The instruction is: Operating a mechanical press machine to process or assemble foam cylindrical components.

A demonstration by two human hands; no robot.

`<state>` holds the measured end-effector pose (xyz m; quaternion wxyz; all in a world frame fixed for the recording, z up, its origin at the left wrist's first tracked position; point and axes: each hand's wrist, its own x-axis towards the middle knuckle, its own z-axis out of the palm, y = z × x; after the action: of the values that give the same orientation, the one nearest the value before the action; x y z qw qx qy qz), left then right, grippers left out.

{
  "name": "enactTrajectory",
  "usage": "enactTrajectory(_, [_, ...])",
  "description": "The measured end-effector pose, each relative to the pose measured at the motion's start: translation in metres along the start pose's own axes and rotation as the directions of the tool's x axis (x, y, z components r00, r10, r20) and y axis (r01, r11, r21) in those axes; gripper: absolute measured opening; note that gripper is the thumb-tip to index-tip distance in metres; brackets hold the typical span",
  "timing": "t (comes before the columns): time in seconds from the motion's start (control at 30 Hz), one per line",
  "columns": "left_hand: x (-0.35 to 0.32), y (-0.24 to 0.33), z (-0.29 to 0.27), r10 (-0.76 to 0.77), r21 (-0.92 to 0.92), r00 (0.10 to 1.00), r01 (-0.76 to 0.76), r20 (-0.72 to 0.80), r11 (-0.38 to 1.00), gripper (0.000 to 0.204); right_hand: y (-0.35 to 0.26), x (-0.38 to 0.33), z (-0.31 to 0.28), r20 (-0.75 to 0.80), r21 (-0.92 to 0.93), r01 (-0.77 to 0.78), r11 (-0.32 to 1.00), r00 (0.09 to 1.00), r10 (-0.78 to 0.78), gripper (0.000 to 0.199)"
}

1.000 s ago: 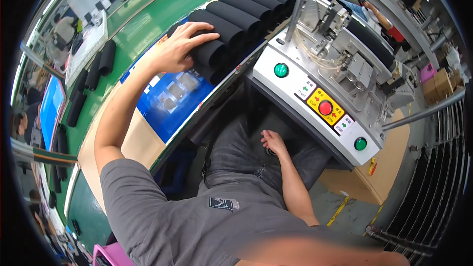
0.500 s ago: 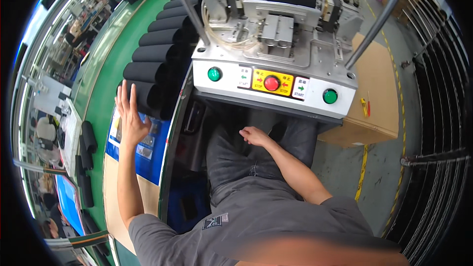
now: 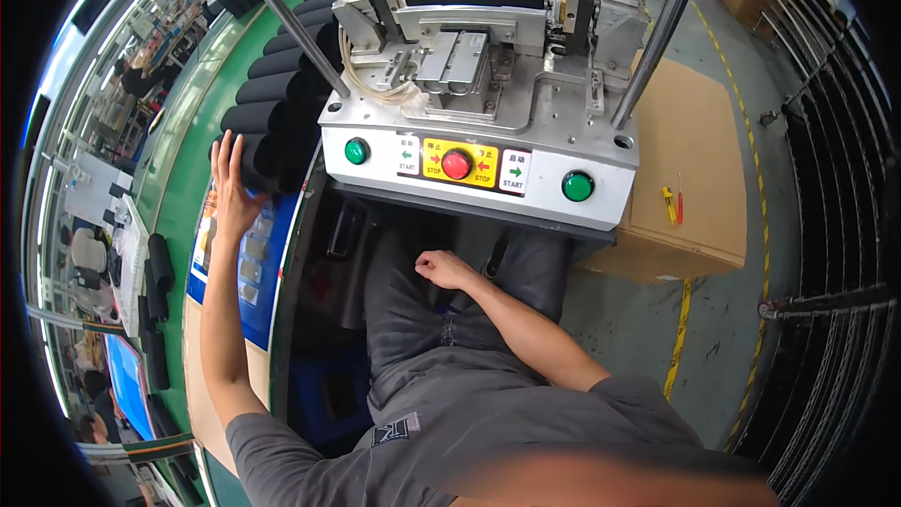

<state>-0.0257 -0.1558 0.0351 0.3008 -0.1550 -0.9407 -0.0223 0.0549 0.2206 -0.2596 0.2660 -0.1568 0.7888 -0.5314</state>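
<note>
green conveyor [image 3: 178,145]: black foam rollers [image 3: 267,117] beside left hand [image 3: 230,190]; machine [image 3: 488,103] ahead.

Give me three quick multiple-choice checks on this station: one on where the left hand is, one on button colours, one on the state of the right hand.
1. Where is the left hand?
A. on the red button
B. at the near end of the row of black foam rolls on the green belt
C. on the cardboard box

2. How many round green buttons show on the machine's front panel?
A. one
B. two
C. three

3. What is the right hand doing?
A. resting on the lap, loosely curled, holding nothing
B. gripping a screwdriver
C. pressing a button

Answers: 1 B, its open fingers lie against the nearest roll. 2 B, one green button sits left and another right of the red button. 3 A, it lies on the grey trousers below the panel.
</note>
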Motion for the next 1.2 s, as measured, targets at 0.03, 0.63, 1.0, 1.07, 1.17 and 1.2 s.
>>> enactTrajectory(0.03, [0.007, 0.000, 0.005, 0.001, 0.005, 1.000, -0.001, -0.004, 1.000, 0.131, 0.000, -0.001, -0.001, -0.012, 0.009, 0.010, 1.000, 1.000, -0.010, 0.032])
enactTrajectory(0.63, [0.077, -0.016, 0.076, 0.051, -0.002, 0.992, -0.052, -0.119, 0.999, 0.128, 0.001, -0.024, -0.002, -0.222, 0.382, 0.118, 0.917, 0.974, -0.032, 0.028])
enactTrajectory(1.0, [0.032, -0.060, 0.144, -0.178, 0.050, 0.961, 0.192, -0.212, 0.980, 0.123, -0.001, -0.034, -0.027, -0.393, 0.605, 0.087, 0.792, 0.897, 0.202, 0.023])
enactTrajectory(1.07, [0.035, -0.054, 0.140, -0.411, -0.026, 0.911, 0.410, -0.048, 0.912, 0.119, -0.003, -0.031, -0.032, -0.389, 0.644, 0.106, 0.757, 0.898, 0.205, 0.023])
enactTrajectory(1.17, [0.046, -0.041, 0.126, -0.624, 0.051, 0.759, 0.627, 0.188, 0.778, 0.116, -0.001, -0.027, -0.037, -0.466, 0.733, 0.178, 0.656, 0.834, 0.294, 0.023])
enactTrajectory(1.2, [0.049, -0.037, 0.122, -0.667, 0.088, 0.706, 0.668, 0.238, 0.739, 0.116, 0.002, -0.027, -0.039, -0.464, 0.726, 0.184, 0.662, 0.842, 0.275, 0.023])
